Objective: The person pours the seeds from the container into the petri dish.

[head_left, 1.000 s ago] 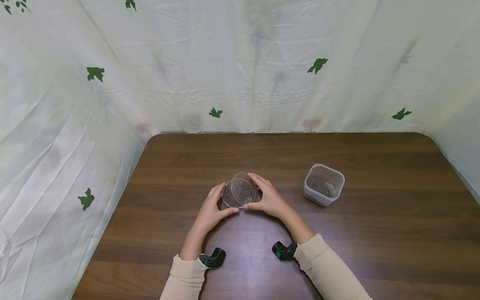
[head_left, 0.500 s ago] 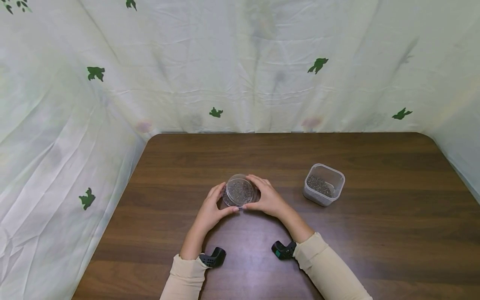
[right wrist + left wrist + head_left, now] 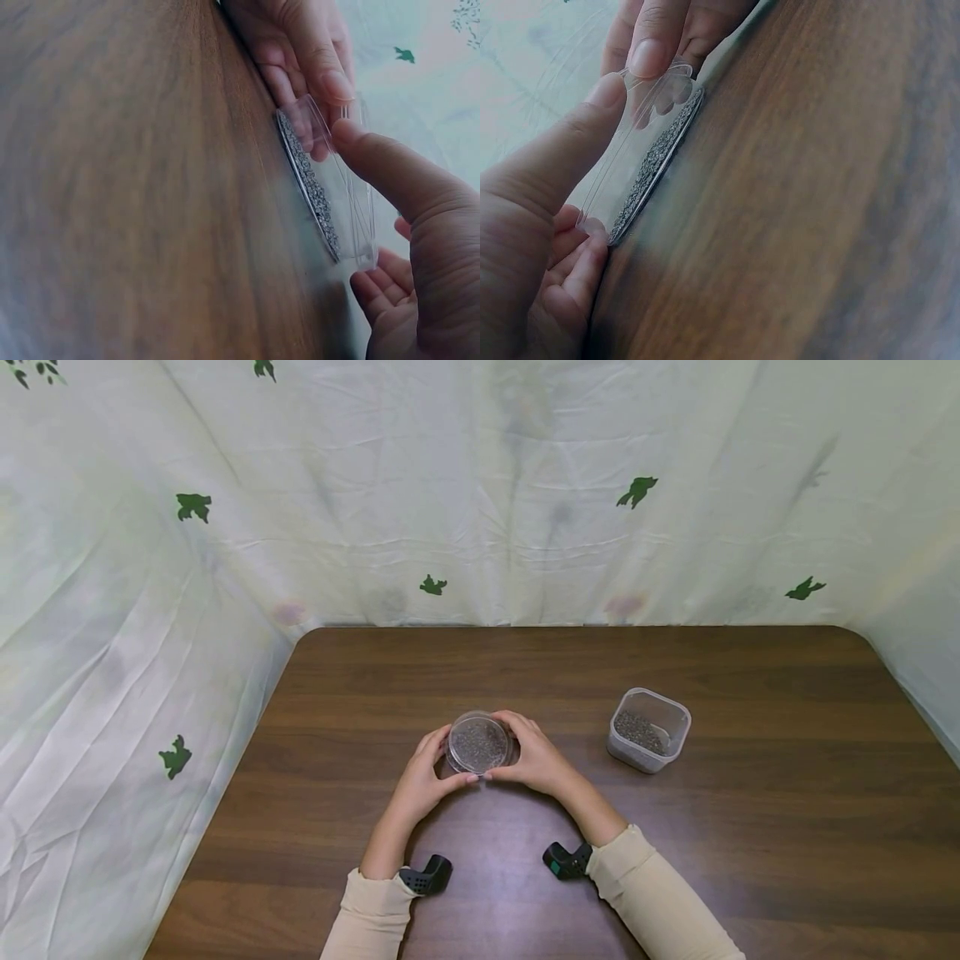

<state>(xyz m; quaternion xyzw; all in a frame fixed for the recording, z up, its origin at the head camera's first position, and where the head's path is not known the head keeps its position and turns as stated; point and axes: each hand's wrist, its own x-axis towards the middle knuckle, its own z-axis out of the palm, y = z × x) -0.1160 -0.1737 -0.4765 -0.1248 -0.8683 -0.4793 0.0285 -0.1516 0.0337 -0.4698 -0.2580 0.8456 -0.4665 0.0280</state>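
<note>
A clear round petri dish [image 3: 306, 171] stands on the table, with a layer of small dark grains [image 3: 652, 161] across its bottom. Its clear lid [image 3: 480, 742] lies over it, slightly tilted against the rim in the wrist views. My left hand [image 3: 422, 781] holds the lid from the left, thumb at the near edge and fingers curled round the far side. From the right, my right hand [image 3: 542, 762] grips the same lid, its thumb close to the left thumb. Some fingertips also come near the dish wall; whether they touch it I cannot tell.
A square translucent plastic tub [image 3: 648, 731] with more dark grains stands to the right of the dish. The brown wooden table [image 3: 772, 793] ends at the back against a pale curtain [image 3: 345, 510] with green bird shapes.
The lid has come down from its raised, offset place at the far side and now lies nearly in line over the dish. Both hands have barely moved.
</note>
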